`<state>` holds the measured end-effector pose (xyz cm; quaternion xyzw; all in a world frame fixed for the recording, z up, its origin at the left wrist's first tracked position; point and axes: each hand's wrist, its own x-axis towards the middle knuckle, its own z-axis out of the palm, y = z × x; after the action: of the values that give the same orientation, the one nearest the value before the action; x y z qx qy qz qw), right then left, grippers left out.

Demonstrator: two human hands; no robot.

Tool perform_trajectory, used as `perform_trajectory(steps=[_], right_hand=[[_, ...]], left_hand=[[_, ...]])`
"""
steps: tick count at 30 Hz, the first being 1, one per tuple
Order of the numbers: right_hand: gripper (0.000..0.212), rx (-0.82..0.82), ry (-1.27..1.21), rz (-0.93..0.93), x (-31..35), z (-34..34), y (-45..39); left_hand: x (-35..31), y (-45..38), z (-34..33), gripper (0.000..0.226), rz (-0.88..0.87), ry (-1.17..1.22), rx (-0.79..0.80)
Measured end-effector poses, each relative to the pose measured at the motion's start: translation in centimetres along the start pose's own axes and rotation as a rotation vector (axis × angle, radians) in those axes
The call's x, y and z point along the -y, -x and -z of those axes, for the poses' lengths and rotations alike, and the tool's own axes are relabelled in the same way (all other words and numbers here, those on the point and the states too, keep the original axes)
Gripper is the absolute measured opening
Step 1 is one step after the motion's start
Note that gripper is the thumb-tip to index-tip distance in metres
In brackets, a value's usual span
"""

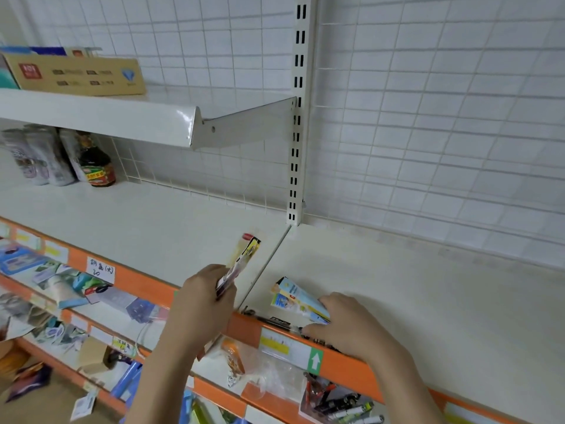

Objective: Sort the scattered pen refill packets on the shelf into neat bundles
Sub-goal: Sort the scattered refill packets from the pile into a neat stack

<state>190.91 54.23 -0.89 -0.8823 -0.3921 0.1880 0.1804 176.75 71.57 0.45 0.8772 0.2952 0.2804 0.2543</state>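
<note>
I am gathering: my left hand [204, 296] is gripping a packet bundle [240, 264] above the shelf [428, 301], my right hand [342, 324] is grasping packets [298, 298] near its orange edge [244, 327], likely needing stacking next.

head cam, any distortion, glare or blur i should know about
Head view: wide-angle bending bows the wire grid and shelf edge; a glare spot sits on the upper shelf lip; the left hand and its packets look slightly smeared; lighting is soft and even, shadows faint.
</note>
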Motion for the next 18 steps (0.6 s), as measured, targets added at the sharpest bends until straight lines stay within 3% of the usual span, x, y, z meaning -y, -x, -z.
perform_trajectory(steps=[8,12,16,18], right_hand=[[0.023,0.109,0.074,-0.054,-1.1,1.3,0.0],[0.028,-0.017,0.164,-0.12,-2.1,2.0,0.0],[0.014,-0.205,0.211,-0.184,-3.3,3.3,0.4],[0.022,-0.28,0.227,-0.218,-3.8,3.8,0.6]], left_hand=[[-1.1,-2.1,-0.8,0.023,-0.018,0.088,-0.014],[-2.1,-3.3,-1.6,0.036,-0.028,0.13,0.023],[-2.9,-4.6,-2.6,0.026,-0.052,0.133,0.065],[-3.4,-5.1,-3.1,0.027,-0.07,0.151,0.087]])
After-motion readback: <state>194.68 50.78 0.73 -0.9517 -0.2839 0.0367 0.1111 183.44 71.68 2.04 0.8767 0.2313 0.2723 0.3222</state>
